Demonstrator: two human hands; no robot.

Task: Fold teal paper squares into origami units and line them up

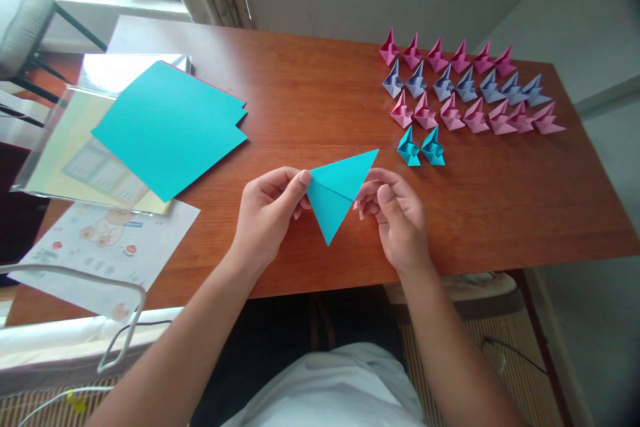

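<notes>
Currently, the left hand [263,213] pinches the left corner of a folded turquoise paper [345,177] between thumb and fingers, holding it above the table [310,93]. The right hand [403,223] is half open, fingers loosely curled and thumb apart, with nothing in its grasp; its fingertips lie at the paper's right edge, and whether they touch I cannot tell. A fold edge crosses the paper, so this looks like a partway folding step. The next move seems to call for a steady left pinch while the right fingertips take the free edge.

Beyond the right hand stand two turquoise figures [409,149], then a pink row [451,113], a lilac row [467,85] and a deeper pink row [437,55]. Leftward, turquoise sheets [173,127] lie over a clear sleeve [40,160], near a printed page [160,247] with a bear drawing [105,230]. No brand is legible; the small print cannot be read.
</notes>
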